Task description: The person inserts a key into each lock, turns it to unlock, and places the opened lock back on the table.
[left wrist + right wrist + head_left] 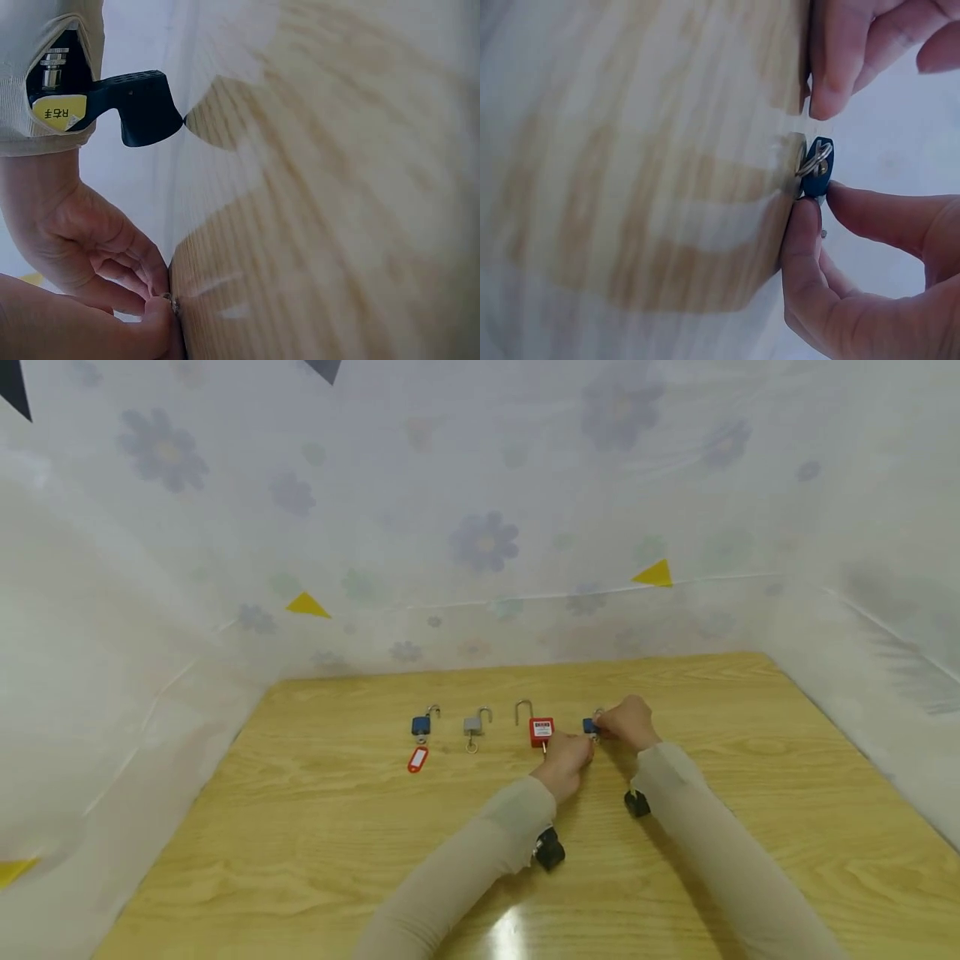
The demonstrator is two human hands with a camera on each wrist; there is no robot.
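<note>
Four small padlocks stand in a row on the wooden table. My right hand pinches the rightmost one, a blue padlock, between thumb and forefinger. A metal key ring hangs at its underside. My left hand lies just left of it, in front of the red padlock. Its fingers are loosely curled, and a small gap separates them from the blue lock. I see nothing held in them. In the left wrist view a small metal piece shows where both hands meet.
To the left stand a grey padlock with an open shackle and another blue padlock with a red key tag. Flower-printed white sheeting walls in the table at the back and sides.
</note>
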